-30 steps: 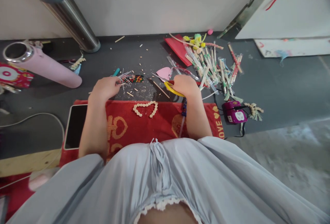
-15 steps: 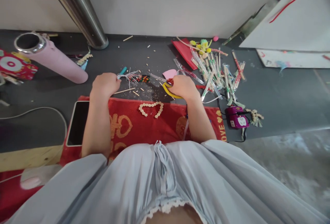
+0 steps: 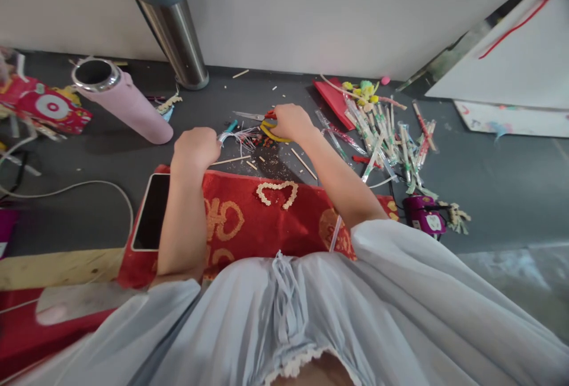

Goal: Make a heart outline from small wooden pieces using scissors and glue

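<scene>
My left hand is closed at the far edge of the red towel. From its fingertips spreads a bundle of thin white strings, with a small teal stick beside it. My right hand grips the yellow-and-red handles of a pair of scissors. Their metal blades point left, just beyond the strings. Under the scissors lies a small dark, colourful patterned piece, partly covered. A beaded-looking cream strip, bent like an open heart, rests on the red towel.
A pink tumbler and a steel flask stand at the back left. Wrapped sticks are piled at the right, near a purple box. A tablet or phone lies by my left forearm. Loose sticks and crumbs litter the grey tabletop.
My right hand has moved left and farther from me with the scissors, bringing the blades beyond the strings. My left hand stays closed at the strings. The view has shifted slightly left.
</scene>
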Demonstrator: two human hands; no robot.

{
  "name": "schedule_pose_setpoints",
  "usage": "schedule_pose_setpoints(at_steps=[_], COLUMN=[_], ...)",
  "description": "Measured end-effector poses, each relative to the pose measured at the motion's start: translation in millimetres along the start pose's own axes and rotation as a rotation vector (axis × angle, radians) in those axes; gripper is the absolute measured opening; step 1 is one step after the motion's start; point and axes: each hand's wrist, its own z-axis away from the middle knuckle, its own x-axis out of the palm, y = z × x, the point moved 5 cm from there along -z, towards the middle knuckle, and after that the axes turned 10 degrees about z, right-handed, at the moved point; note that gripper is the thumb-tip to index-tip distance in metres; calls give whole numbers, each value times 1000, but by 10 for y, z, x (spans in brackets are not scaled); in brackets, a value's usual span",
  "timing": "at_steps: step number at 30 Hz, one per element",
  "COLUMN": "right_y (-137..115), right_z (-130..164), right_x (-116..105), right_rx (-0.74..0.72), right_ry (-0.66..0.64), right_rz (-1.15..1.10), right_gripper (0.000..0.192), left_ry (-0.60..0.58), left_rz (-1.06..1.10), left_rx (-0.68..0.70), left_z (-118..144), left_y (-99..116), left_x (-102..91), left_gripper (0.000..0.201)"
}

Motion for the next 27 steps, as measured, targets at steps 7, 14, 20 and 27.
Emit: schedule_pose_setpoints(at_steps=[7,14,20,27], right_y=[-207,-377,-483,-499], right_z=[-679,-1009,-1123,-1120], right_x=[73,148,188,154], right_rx=[-103,-204,-311,-326], right_ry=[21,-1,-28,-91], right_rz=[46,52,40,16], right_gripper=[41,42,36,31], left_ry=[-25,-50,-66,-48], left_rz=[24,20,39,32], left_rx=[-23,-53,-58,-42], left_z=[-6,6,9,1], left_y=[-65,-94,-96,-80], left_x=[-1,-29,-20,-5], left_gripper=[41,41,42,43])
